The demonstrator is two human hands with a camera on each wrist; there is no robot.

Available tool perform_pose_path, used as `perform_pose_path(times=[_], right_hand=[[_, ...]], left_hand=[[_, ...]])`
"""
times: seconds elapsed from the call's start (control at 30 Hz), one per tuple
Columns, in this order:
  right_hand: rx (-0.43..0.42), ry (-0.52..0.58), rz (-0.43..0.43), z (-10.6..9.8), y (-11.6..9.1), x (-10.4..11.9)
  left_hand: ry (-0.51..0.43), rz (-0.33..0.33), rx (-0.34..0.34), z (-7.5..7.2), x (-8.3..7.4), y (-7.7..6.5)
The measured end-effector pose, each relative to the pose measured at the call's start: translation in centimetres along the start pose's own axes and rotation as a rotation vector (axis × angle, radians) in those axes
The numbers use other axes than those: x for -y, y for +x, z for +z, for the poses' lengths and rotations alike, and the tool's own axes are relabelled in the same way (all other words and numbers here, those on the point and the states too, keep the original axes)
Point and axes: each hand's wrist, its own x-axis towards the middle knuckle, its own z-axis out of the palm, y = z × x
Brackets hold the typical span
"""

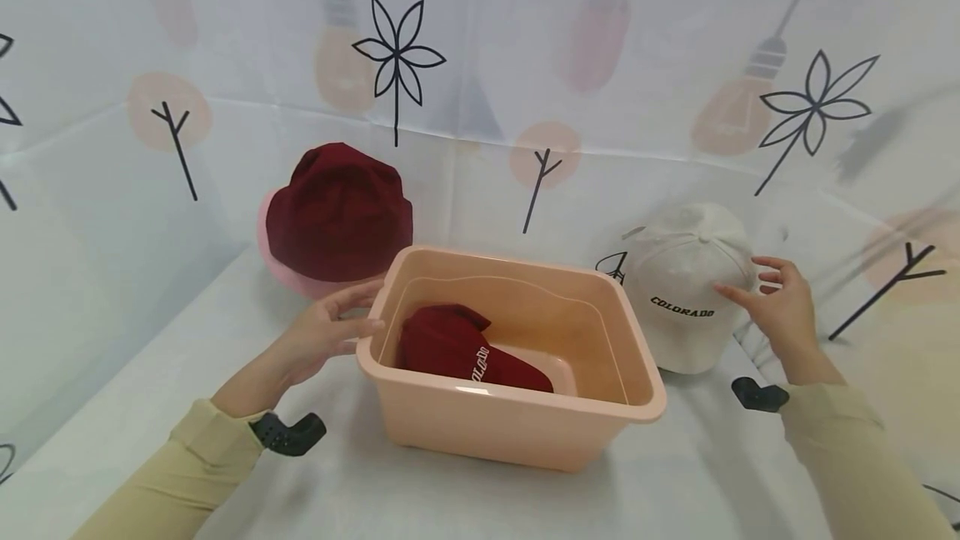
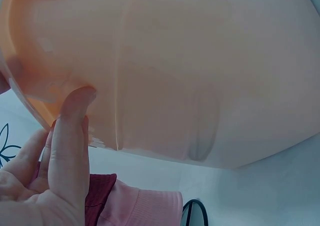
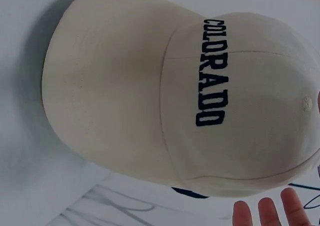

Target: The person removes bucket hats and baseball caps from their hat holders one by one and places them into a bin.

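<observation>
A peach plastic basin [image 1: 480, 427] stands on the white table with a maroon cap [image 1: 442, 344] lying inside it, white lettering on its front. At the basin's left rim, my left hand [image 1: 318, 340] grips the edge, its thumb [image 2: 77, 103] against the wall in the left wrist view. A cream cap [image 1: 693, 261] marked COLORADO stands to the right of the basin, its brim down toward the table. Beside its crown is my right hand [image 1: 787, 311], thumb and fingers spread apart; in the right wrist view the straight fingertips [image 3: 268, 211] show just past the cap's edge.
Behind the basin at the left is a maroon fabric hat [image 1: 341, 215] with a pink stitched brim [image 1: 288, 273]. A white printed cloth [image 1: 480, 48] hangs as a backdrop behind the white table [image 1: 337, 473]. Dark bands [image 1: 288, 433] sit on the wrists.
</observation>
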Motion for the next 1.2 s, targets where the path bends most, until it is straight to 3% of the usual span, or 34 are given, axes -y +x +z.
perform_pose_path(times=[0.3, 0.63, 0.93, 1.2], right_hand=[[0.072, 0.022, 0.029, -0.1, 1.1, -0.3], [0.153, 0.019, -0.001, -0.1, 1.4, -0.6], [0.166, 0.218, 0.034, 0.1, 1.8, -0.7], [0.161, 0.261, 0.053, 0.0, 1.7, -0.3]], left_hand=[[-0.01, -0.002, -0.009, 0.1, 0.0, 0.0], [-0.012, 0.001, -0.008, 0.2, -0.1, -0.1], [-0.012, 0.001, -0.011, 0.1, 0.0, 0.0], [-0.014, 0.0, -0.015, 0.1, 0.0, 0.0]])
